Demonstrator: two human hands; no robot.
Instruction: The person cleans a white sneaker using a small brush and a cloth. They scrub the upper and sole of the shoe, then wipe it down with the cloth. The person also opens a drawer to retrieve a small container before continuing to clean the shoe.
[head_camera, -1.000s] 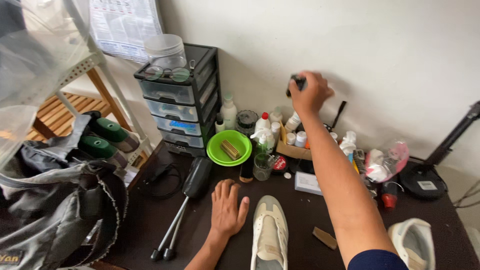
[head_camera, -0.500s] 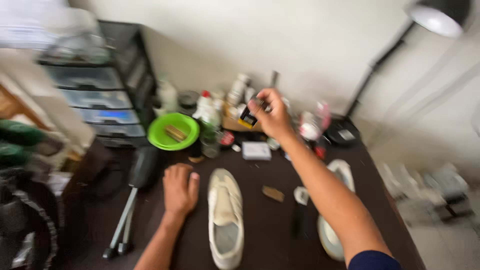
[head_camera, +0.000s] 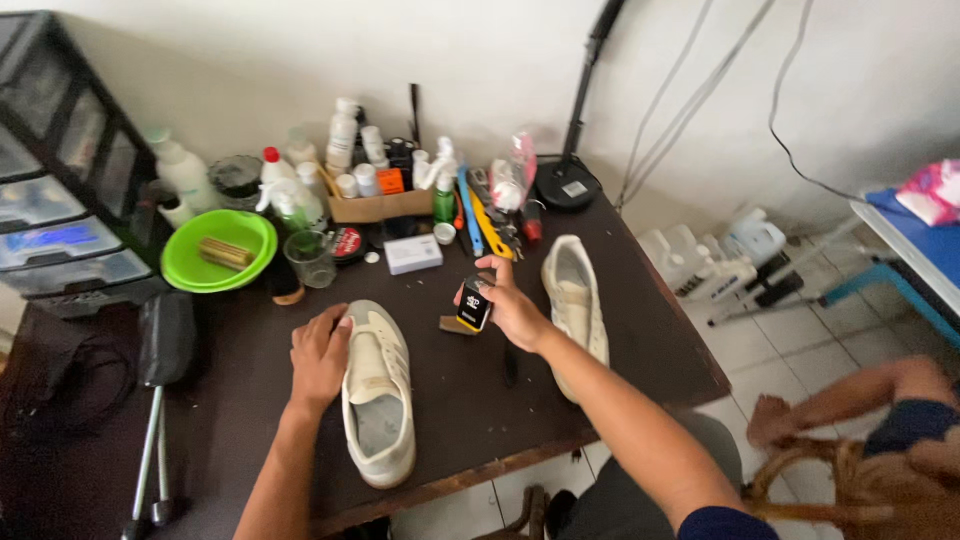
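right hand (head_camera: 510, 310) pinching a small black bottle (head_camera: 474, 306) at about 2 o'clock of the white sneaker (head_camera: 377, 388), left hand (head_camera: 319, 356) spread flat against the sneaker's side, around 10 o'clock

Dark table (head_camera: 480, 400) bears two white shoes (head_camera: 378, 390), bottles (head_camera: 345, 135).

left hand (head_camera: 318, 357) on white shoe (head_camera: 377, 390) | right hand (head_camera: 512, 312) grips small black bottle (head_camera: 474, 305) | dark table (head_camera: 480, 400)
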